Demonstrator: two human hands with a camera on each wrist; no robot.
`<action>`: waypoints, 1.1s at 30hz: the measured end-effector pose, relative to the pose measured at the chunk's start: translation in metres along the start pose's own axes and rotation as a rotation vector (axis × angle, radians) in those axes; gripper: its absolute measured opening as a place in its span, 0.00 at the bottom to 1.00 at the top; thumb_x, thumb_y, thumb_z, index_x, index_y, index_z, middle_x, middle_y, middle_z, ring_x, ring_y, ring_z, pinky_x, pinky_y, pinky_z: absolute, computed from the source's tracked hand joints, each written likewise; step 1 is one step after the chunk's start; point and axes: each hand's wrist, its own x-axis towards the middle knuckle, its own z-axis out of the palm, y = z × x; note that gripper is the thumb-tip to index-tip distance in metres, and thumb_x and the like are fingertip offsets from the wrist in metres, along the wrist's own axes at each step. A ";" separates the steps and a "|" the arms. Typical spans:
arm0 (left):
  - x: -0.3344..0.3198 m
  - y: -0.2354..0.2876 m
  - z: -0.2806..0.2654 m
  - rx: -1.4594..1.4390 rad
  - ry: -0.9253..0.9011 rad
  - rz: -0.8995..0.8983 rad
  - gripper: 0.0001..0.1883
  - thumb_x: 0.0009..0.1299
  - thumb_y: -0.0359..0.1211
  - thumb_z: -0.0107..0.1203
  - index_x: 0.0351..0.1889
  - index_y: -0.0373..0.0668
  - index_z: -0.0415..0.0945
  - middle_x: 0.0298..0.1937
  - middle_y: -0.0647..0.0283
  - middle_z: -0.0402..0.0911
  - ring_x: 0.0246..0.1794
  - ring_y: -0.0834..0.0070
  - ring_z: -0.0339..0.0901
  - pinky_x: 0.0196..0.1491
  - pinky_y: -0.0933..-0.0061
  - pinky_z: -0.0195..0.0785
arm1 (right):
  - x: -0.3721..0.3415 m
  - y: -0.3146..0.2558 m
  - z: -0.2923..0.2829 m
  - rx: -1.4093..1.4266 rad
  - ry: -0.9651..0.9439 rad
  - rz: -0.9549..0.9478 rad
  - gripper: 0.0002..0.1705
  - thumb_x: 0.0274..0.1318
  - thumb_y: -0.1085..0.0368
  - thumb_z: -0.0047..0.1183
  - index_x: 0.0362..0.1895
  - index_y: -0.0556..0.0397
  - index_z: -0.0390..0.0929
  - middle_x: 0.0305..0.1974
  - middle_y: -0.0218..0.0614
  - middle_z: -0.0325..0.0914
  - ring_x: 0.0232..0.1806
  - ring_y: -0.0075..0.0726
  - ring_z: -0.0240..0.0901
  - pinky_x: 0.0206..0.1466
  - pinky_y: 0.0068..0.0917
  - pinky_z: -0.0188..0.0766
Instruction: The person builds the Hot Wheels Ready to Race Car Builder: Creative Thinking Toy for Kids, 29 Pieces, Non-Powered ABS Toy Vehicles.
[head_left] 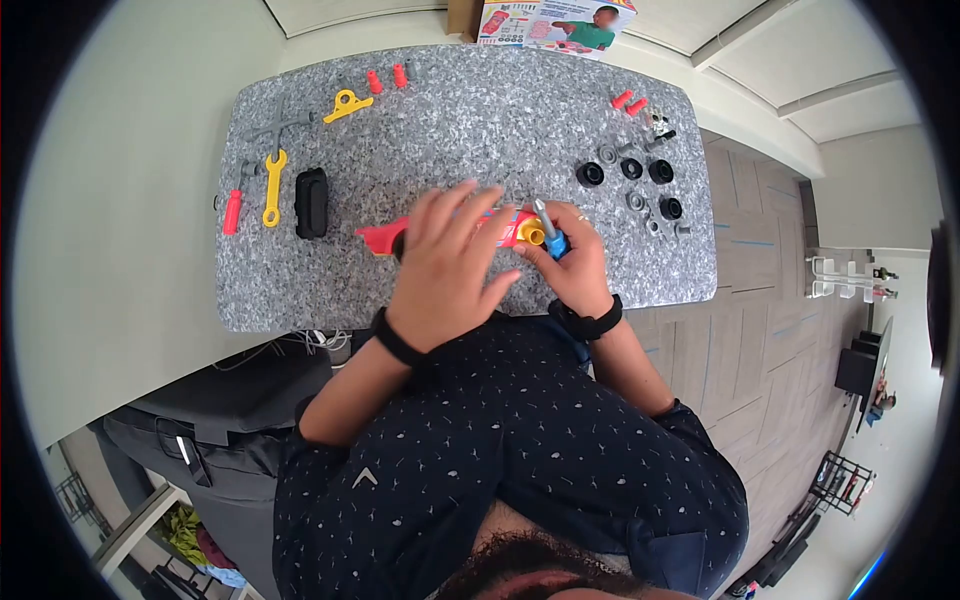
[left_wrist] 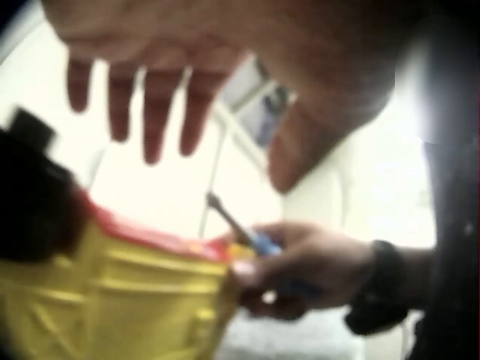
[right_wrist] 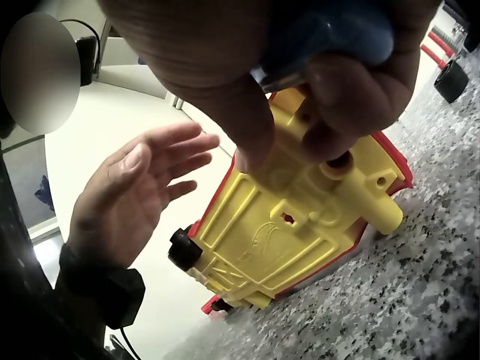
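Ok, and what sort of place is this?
Probably an office or similar indoor workroom, though a home can't be ruled out: the floor looks like grey carpet tiling with thin blue lines, and the speckled tabletop sits against plain pale surfaces.

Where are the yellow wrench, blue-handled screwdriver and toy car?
Yellow wrench (head_left: 273,188): head view, middle of shaft.
Blue-handled screwdriver (head_left: 546,221): head view, gray shaft.
Toy car (right_wrist: 262,229): right wrist view, yellow underside.
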 end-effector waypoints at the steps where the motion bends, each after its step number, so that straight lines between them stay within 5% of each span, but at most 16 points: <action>1: 0.002 0.001 0.014 0.016 -0.008 -0.011 0.33 0.71 0.43 0.73 0.72 0.41 0.80 0.74 0.52 0.82 0.80 0.48 0.73 0.84 0.41 0.57 | 0.001 -0.002 0.000 0.011 -0.015 -0.016 0.31 0.56 0.69 0.81 0.63 0.58 0.85 0.60 0.51 0.87 0.60 0.60 0.86 0.66 0.44 0.80; 6: 0.002 -0.010 0.051 0.011 -0.051 -0.047 0.28 0.73 0.41 0.72 0.68 0.41 0.82 0.66 0.55 0.86 0.71 0.52 0.78 0.77 0.46 0.63 | 0.006 -0.012 -0.034 0.067 -0.060 -0.054 0.32 0.56 0.76 0.72 0.68 0.56 0.84 0.65 0.53 0.83 0.68 0.62 0.82 0.74 0.47 0.76; 11: 0.006 -0.013 0.053 -0.039 -0.035 -0.059 0.26 0.72 0.39 0.73 0.66 0.40 0.83 0.60 0.57 0.88 0.65 0.54 0.80 0.73 0.47 0.65 | 0.029 0.036 -0.065 -0.347 0.072 -0.007 0.34 0.59 0.72 0.70 0.72 0.49 0.84 0.70 0.52 0.80 0.67 0.66 0.81 0.70 0.50 0.81; 18: 0.005 -0.012 0.052 -0.034 -0.023 -0.052 0.25 0.72 0.36 0.71 0.66 0.40 0.83 0.60 0.57 0.87 0.66 0.54 0.80 0.73 0.47 0.65 | 0.065 0.103 -0.058 -0.621 -0.146 0.097 0.30 0.63 0.73 0.69 0.70 0.46 0.86 0.67 0.50 0.80 0.64 0.67 0.84 0.67 0.54 0.85; 22: 0.002 -0.011 0.053 -0.038 -0.012 -0.063 0.26 0.71 0.35 0.71 0.67 0.40 0.83 0.60 0.57 0.87 0.66 0.54 0.79 0.73 0.46 0.65 | 0.068 0.064 -0.064 -0.356 -0.026 -0.072 0.31 0.58 0.77 0.71 0.67 0.49 0.88 0.61 0.49 0.81 0.54 0.64 0.85 0.59 0.48 0.84; 23: 0.002 -0.011 0.053 -0.042 -0.014 -0.066 0.26 0.71 0.35 0.71 0.67 0.40 0.82 0.60 0.57 0.87 0.66 0.54 0.79 0.73 0.46 0.65 | 0.065 0.047 -0.064 -0.267 0.009 -0.133 0.29 0.58 0.79 0.74 0.65 0.53 0.90 0.61 0.45 0.82 0.50 0.48 0.85 0.53 0.37 0.83; 26: 0.005 -0.011 0.051 -0.044 -0.033 -0.073 0.27 0.70 0.34 0.71 0.67 0.40 0.82 0.60 0.58 0.87 0.66 0.54 0.79 0.73 0.46 0.65 | 0.036 0.007 -0.053 0.414 -0.058 0.034 0.27 0.59 0.79 0.77 0.63 0.56 0.91 0.63 0.40 0.82 0.50 0.31 0.83 0.49 0.28 0.80; 27: 0.005 -0.011 0.051 -0.044 -0.042 -0.073 0.27 0.70 0.34 0.71 0.67 0.40 0.82 0.60 0.58 0.87 0.66 0.54 0.79 0.73 0.46 0.65 | 0.031 0.007 -0.049 0.416 -0.070 -0.105 0.26 0.59 0.80 0.78 0.62 0.58 0.92 0.67 0.38 0.81 0.48 0.20 0.78 0.46 0.22 0.77; 30: 0.006 -0.012 0.054 -0.031 -0.035 -0.065 0.26 0.69 0.33 0.71 0.66 0.40 0.82 0.59 0.58 0.87 0.66 0.54 0.80 0.73 0.47 0.65 | 0.009 0.008 -0.027 0.624 -0.084 0.015 0.26 0.57 0.77 0.82 0.60 0.56 0.91 0.66 0.38 0.86 0.47 0.17 0.78 0.44 0.21 0.75; 33: 0.006 -0.014 0.055 -0.023 -0.034 -0.057 0.26 0.68 0.31 0.71 0.65 0.41 0.82 0.59 0.58 0.87 0.66 0.53 0.80 0.74 0.47 0.64 | 0.001 0.012 -0.015 0.425 -0.072 -0.092 0.28 0.55 0.72 0.84 0.60 0.55 0.88 0.64 0.44 0.90 0.57 0.35 0.88 0.59 0.32 0.83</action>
